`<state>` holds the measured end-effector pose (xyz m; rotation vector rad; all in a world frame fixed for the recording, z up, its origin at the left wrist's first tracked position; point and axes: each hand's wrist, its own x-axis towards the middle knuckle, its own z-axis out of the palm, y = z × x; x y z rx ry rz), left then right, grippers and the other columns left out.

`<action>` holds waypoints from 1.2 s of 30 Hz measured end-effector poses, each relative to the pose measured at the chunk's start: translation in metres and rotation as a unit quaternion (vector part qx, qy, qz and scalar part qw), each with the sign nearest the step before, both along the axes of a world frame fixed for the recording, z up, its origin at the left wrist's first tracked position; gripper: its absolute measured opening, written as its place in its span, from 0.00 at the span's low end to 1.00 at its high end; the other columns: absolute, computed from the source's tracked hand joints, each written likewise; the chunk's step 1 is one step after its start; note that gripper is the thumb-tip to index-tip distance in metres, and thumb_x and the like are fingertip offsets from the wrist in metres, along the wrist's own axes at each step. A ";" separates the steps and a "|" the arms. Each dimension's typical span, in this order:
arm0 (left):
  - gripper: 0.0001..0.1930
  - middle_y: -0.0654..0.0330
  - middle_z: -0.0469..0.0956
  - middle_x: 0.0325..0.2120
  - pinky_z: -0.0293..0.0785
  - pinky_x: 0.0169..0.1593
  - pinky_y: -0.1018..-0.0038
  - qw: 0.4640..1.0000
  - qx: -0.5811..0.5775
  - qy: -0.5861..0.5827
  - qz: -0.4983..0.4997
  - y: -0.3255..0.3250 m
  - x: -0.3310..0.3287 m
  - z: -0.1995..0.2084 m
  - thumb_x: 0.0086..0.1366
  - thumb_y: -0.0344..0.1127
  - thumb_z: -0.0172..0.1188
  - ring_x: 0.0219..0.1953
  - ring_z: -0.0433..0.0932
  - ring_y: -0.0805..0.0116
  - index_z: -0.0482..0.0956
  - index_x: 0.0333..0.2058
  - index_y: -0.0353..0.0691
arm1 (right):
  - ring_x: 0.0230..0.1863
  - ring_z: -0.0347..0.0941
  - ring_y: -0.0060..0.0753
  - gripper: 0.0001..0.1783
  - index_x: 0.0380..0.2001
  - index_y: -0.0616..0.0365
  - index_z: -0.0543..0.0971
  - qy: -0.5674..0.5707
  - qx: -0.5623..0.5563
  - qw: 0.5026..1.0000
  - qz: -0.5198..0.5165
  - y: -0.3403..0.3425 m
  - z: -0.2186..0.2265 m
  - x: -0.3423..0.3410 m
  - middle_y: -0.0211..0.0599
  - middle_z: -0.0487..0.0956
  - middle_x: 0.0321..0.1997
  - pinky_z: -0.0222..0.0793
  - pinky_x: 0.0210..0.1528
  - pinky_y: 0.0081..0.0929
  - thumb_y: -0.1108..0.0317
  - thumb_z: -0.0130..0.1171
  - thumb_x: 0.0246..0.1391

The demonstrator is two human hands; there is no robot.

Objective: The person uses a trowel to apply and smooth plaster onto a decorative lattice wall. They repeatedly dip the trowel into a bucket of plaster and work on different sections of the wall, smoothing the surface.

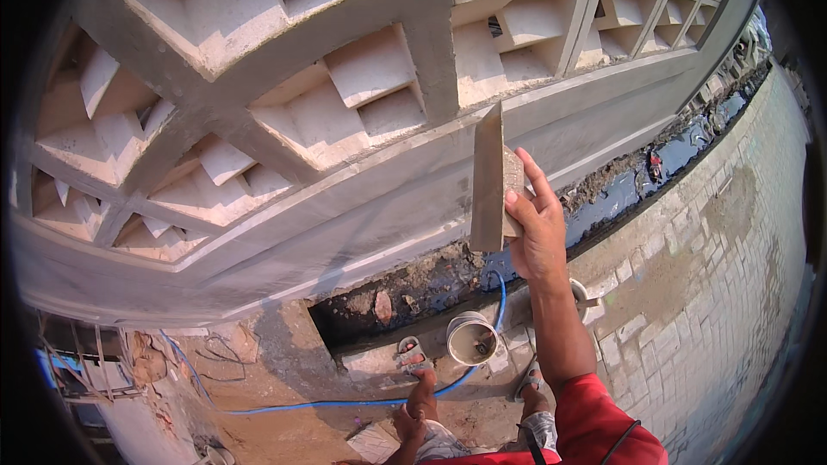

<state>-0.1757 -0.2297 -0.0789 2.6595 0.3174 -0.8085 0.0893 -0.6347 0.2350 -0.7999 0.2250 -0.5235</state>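
My right hand (538, 224) grips a long, narrow grey plastering float (488, 189) from its right side. Thumb and fingers close around the block at its back, and the float stands nearly upright in front of the wall's ledge (594, 108). Whether it touches the wall I cannot tell. Low in the view, my left hand (408, 424) hangs by my left leg, small and with its fingers unclear. Between my feet stands a white bucket (452, 346) with something grey inside.
A grey wall (258, 288) with pale openwork blocks (370, 77) rises ahead. Along its foot runs a ditch with dark water (607, 202). A blue hose (319, 405) crosses the ground. Behind my right forearm is another bucket (575, 288). Paving (689, 293) spreads to the right.
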 end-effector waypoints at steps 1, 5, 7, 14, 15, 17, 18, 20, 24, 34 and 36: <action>0.36 0.42 0.64 0.49 0.64 0.53 0.58 1.000 -0.014 -0.018 0.002 0.012 0.002 -0.003 0.50 0.49 0.61 0.51 0.65 0.45 0.63 0.53 0.34 | 0.44 0.72 0.28 0.36 0.60 0.67 0.52 0.008 0.011 1.000 0.010 0.007 0.000 0.004 0.48 0.73 0.46 0.70 0.45 0.22 0.79 0.54 0.49; 0.35 0.39 0.63 0.49 0.58 0.57 0.58 0.995 -0.064 -0.068 0.026 0.034 0.014 0.011 0.51 0.43 0.62 0.53 0.61 0.44 0.61 0.53 0.29 | 0.38 0.72 0.24 0.32 0.56 0.63 0.58 0.011 0.020 1.000 -0.016 0.036 -0.003 0.023 0.41 0.74 0.40 0.73 0.36 0.21 0.79 0.56 0.46; 0.34 0.39 0.63 0.48 0.57 0.57 0.58 0.994 -0.065 -0.080 0.029 0.040 0.023 0.021 0.51 0.41 0.63 0.53 0.61 0.44 0.61 0.53 0.29 | 0.38 0.72 0.24 0.34 0.57 0.63 0.57 0.013 0.012 0.999 -0.048 0.045 0.000 0.033 0.41 0.73 0.41 0.74 0.34 0.20 0.79 0.55 0.46; 0.33 0.39 0.62 0.50 0.56 0.57 0.58 0.994 -0.051 -0.060 0.076 0.062 0.011 0.035 0.51 0.38 0.62 0.54 0.61 0.44 0.61 0.52 0.29 | 0.36 0.71 0.22 0.36 0.59 0.66 0.55 0.033 -0.051 0.989 -0.134 0.067 0.004 0.077 0.39 0.72 0.41 0.70 0.27 0.15 0.77 0.55 0.47; 0.33 0.39 0.63 0.49 0.56 0.57 0.58 0.994 -0.052 -0.055 0.081 0.069 0.005 0.033 0.50 0.38 0.62 0.53 0.61 0.44 0.61 0.52 0.29 | 0.34 0.71 0.19 0.35 0.59 0.65 0.56 0.035 -0.060 0.987 -0.144 0.071 0.001 0.085 0.38 0.72 0.40 0.69 0.22 0.12 0.77 0.55 0.46; 0.33 0.40 0.64 0.47 0.57 0.56 0.58 0.993 -0.055 -0.044 0.090 0.080 -0.003 0.032 0.50 0.38 0.62 0.52 0.62 0.45 0.61 0.52 0.29 | 0.39 0.69 0.24 0.36 0.60 0.67 0.55 0.008 -0.022 0.989 -0.146 0.080 0.004 0.093 0.41 0.70 0.43 0.70 0.31 0.19 0.76 0.55 0.47; 0.33 0.40 0.66 0.45 0.60 0.54 0.57 0.995 -0.036 -0.064 0.061 0.086 -0.006 0.032 0.49 0.39 0.63 0.50 0.64 0.45 0.62 0.52 0.30 | 0.43 0.68 0.26 0.36 0.59 0.69 0.56 0.001 0.005 0.989 -0.150 0.089 0.006 0.097 0.44 0.69 0.45 0.68 0.39 0.21 0.75 0.55 0.47; 0.32 0.41 0.66 0.45 0.61 0.53 0.58 0.996 -0.043 -0.059 0.055 0.104 -0.012 0.022 0.49 0.39 0.63 0.50 0.65 0.46 0.63 0.51 0.31 | 0.50 0.66 0.31 0.35 0.59 0.71 0.54 0.026 -0.021 0.991 -0.132 0.105 0.010 0.098 0.50 0.66 0.52 0.65 0.50 0.24 0.75 0.55 0.48; 0.30 0.41 0.67 0.44 0.63 0.52 0.59 0.997 -0.009 -0.037 0.069 0.103 -0.006 0.031 0.50 0.40 0.61 0.48 0.66 0.47 0.65 0.49 0.31 | 0.54 0.64 0.33 0.36 0.60 0.70 0.52 0.035 -0.052 0.996 -0.062 0.135 0.006 0.078 0.50 0.62 0.55 0.64 0.54 0.27 0.77 0.53 0.48; 0.29 0.42 0.67 0.45 0.62 0.53 0.61 0.993 -0.077 -0.038 0.082 0.084 0.019 0.054 0.51 0.37 0.63 0.49 0.66 0.48 0.65 0.50 0.30 | 0.51 0.66 0.33 0.34 0.59 0.69 0.55 0.056 -0.109 0.976 -0.183 0.096 0.012 0.101 0.52 0.65 0.53 0.66 0.51 0.29 0.75 0.53 0.48; 0.29 0.42 0.68 0.45 0.62 0.53 0.61 0.990 -0.095 -0.037 0.095 0.083 0.019 0.053 0.51 0.37 0.63 0.49 0.67 0.48 0.66 0.50 0.31 | 0.48 0.67 0.31 0.34 0.58 0.69 0.58 0.067 -0.159 0.970 -0.170 0.123 0.004 0.099 0.48 0.69 0.48 0.67 0.48 0.28 0.74 0.55 0.47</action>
